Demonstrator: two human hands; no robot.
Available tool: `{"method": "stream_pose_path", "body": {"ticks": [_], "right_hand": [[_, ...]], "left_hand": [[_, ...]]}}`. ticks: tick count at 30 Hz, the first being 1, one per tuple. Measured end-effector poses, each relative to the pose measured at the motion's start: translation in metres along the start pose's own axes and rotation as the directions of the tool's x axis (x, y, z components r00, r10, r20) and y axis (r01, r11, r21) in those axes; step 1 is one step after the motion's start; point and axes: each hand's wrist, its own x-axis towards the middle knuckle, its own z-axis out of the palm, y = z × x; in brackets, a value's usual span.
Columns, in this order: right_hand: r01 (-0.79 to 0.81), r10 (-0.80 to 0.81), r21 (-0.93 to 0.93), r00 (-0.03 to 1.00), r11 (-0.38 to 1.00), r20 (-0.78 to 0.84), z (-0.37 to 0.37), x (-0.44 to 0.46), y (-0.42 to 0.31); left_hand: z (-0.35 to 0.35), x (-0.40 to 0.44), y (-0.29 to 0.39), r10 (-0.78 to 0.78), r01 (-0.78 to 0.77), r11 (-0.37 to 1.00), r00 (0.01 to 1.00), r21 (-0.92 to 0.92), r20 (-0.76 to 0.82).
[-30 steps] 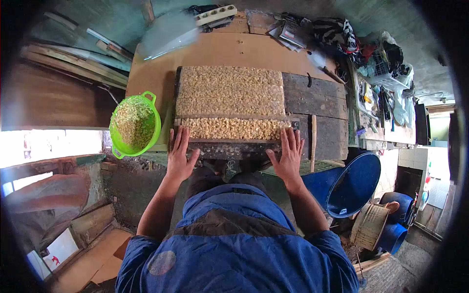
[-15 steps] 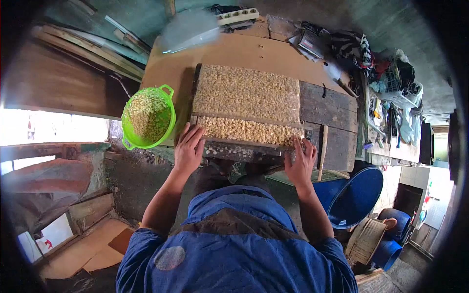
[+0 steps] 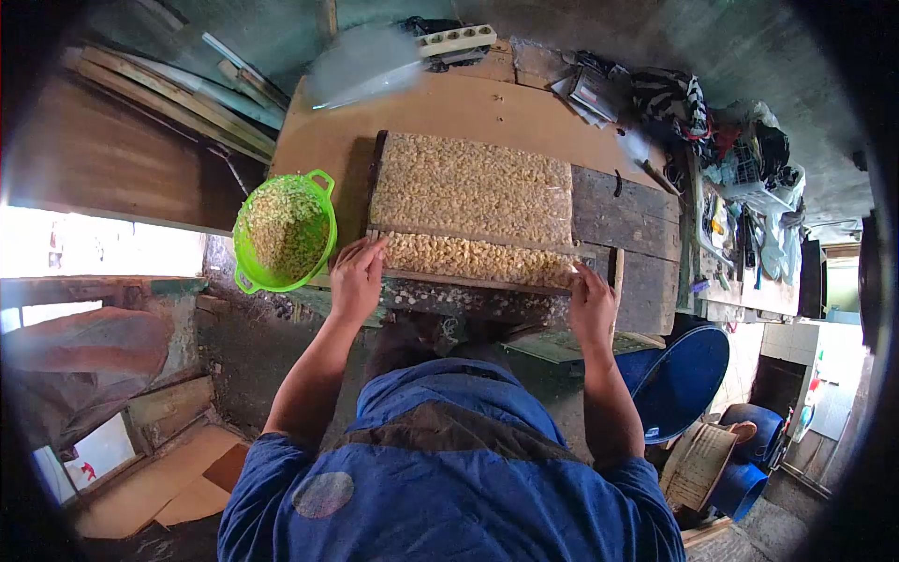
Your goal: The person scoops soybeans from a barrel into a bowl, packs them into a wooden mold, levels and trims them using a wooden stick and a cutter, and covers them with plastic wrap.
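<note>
A wide slab of pale beans (image 3: 473, 187) lies in a shallow wooden frame on the table, its larger back part under clear plastic sheet (image 3: 524, 173). Along the front runs a narrower strip of beans (image 3: 468, 260), set off by a thin dividing line. My left hand (image 3: 357, 279) is at the strip's left end, thumb and fingers pinched together on the plastic's edge. At the right front corner, my right hand (image 3: 593, 304) has its fingertips closed on the plastic, where a small glint shows. Left of the frame sits a green colander (image 3: 330, 229) with loose beans (image 3: 281, 225).
A wooden stick (image 3: 618, 272) lies right of the frame on dark boards (image 3: 641, 239). Clear plastic (image 3: 365, 70) and a power strip (image 3: 456, 39) are at the back. A blue barrel (image 3: 684, 384) stands below the table's right side. Bags and a basket (image 3: 758, 192) crowd the far right.
My right hand has moved slightly right and its fingers have drawn together at the corner. My left fingers, spread over the edge before, are now pinched. The view has shifted slightly.
</note>
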Motion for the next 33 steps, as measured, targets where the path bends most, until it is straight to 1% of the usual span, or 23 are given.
{"method": "stream_pose_path", "body": {"ticks": [2, 3, 5, 6, 8, 9, 11, 12, 14, 15, 17, 18, 20, 21, 22, 23, 24, 26, 27, 29, 30, 32, 33], "right_hand": [[-0.156, 0.152, 0.053, 0.986, 0.986, 0.069, -0.008, 0.006, -0.009], [-0.155, 0.152, 0.054, 0.986, 0.986, 0.069, -0.006, 0.007, -0.008], [-0.066, 0.066, 0.030, 0.998, 0.997, 0.003, -0.001, 0.008, -0.001], [-0.066, 0.066, 0.030, 0.998, 0.997, 0.003, 0.002, 0.008, 0.002], [-0.016, 0.014, -0.054, 0.999, 0.998, -0.042, 0.008, 0.008, 0.008], [-0.016, 0.014, -0.055, 0.999, 0.998, -0.042, 0.008, 0.008, 0.005], [-0.106, 0.107, -0.072, 0.994, 0.992, 0.009, 0.006, 0.010, -0.001], [-0.107, 0.108, -0.073, 0.994, 0.992, 0.010, 0.009, 0.009, 0.000], [-0.122, 0.108, -0.097, 0.984, 0.988, -0.139, 0.016, 0.008, 0.003], [-0.123, 0.109, -0.097, 0.984, 0.988, -0.138, 0.014, 0.007, -0.004], [-0.070, 0.021, -0.156, 0.955, 0.985, -0.295, 0.009, 0.003, -0.027], [-0.071, 0.022, -0.156, 0.956, 0.985, -0.294, 0.013, -0.003, -0.032], [0.164, -0.193, -0.159, 0.961, 0.974, -0.195, 0.020, -0.019, -0.040], [0.161, -0.191, -0.161, 0.962, 0.974, -0.196, 0.024, -0.027, -0.047], [0.266, -0.279, -0.154, 0.957, 0.952, -0.074, 0.029, -0.035, -0.055], [0.368, -0.365, -0.133, 0.930, 0.920, 0.049, 0.033, -0.041, -0.061], [0.368, -0.365, -0.133, 0.930, 0.920, 0.049, 0.037, -0.044, -0.066], [0.386, -0.374, -0.097, 0.919, 0.917, 0.124, 0.043, -0.048, -0.072], [0.386, -0.374, -0.096, 0.919, 0.917, 0.125, 0.045, -0.047, -0.072], [0.351, -0.339, -0.100, 0.933, 0.931, 0.118, 0.049, -0.043, -0.073], [0.347, -0.335, -0.099, 0.934, 0.933, 0.119, 0.050, -0.040, -0.072], [0.333, -0.317, -0.110, 0.938, 0.937, 0.140, 0.050, -0.038, -0.069], [0.330, -0.315, -0.107, 0.939, 0.938, 0.140, 0.050, -0.037, -0.069]], "left_hand": [[0.007, 0.003, -0.007, -0.014, 0.013, 1.000, 0.999, -0.018, -0.030], [0.007, 0.004, -0.006, -0.014, 0.014, 1.000, 0.999, -0.018, -0.031], [0.009, 0.007, -0.005, -0.002, 0.002, 1.000, 0.999, 0.014, -0.040], [0.010, 0.007, -0.006, -0.002, 0.002, 1.000, 0.999, 0.014, -0.039], [0.012, 0.009, -0.007, 0.039, -0.037, 0.993, 0.999, 0.116, -0.019], [0.011, 0.010, -0.006, 0.039, -0.036, 0.993, 0.999, 0.116, -0.019], [0.010, 0.012, -0.004, 0.035, -0.036, 0.983, 0.999, 0.180, 0.013], [0.011, 0.012, -0.005, 0.034, -0.036, 0.983, 0.999, 0.180, 0.014], [0.015, 0.012, -0.008, 0.041, -0.041, 0.985, 0.999, 0.168, 0.007], [0.015, 0.012, -0.008, 0.040, -0.041, 0.985, 0.999, 0.168, 0.007], [0.015, 0.011, -0.006, 0.066, -0.063, 0.980, 0.998, 0.187, -0.009], [0.015, 0.012, -0.007, 0.066, -0.063, 0.980, 0.998, 0.188, -0.008], [0.016, 0.013, -0.007, 0.104, -0.098, 0.979, 0.994, 0.178, -0.022], [0.017, 0.013, -0.007, 0.106, -0.100, 0.979, 0.994, 0.176, -0.020], [0.017, 0.014, -0.007, 0.105, -0.101, 0.984, 0.994, 0.146, -0.023], [0.017, 0.015, -0.007, 0.104, -0.100, 0.988, 0.994, 0.117, -0.027], [0.016, 0.015, -0.007, 0.103, -0.100, 0.988, 0.994, 0.116, -0.027], [0.016, 0.015, -0.005, 0.101, -0.097, 0.983, 0.995, 0.158, -0.018], [0.015, 0.014, -0.005, 0.100, -0.096, 0.983, 0.995, 0.160, -0.018], [0.013, 0.012, -0.002, 0.000, -0.006, 0.986, 0.999, 0.169, 0.032], [0.012, 0.010, 0.002, 0.000, -0.007, 0.985, 0.999, 0.171, 0.036], [0.011, 0.003, 0.014, 0.112, -0.085, 0.979, 0.983, 0.183, -0.143], [0.008, -0.003, 0.024, 0.113, -0.086, 0.979, 0.984, 0.185, -0.140]]}}
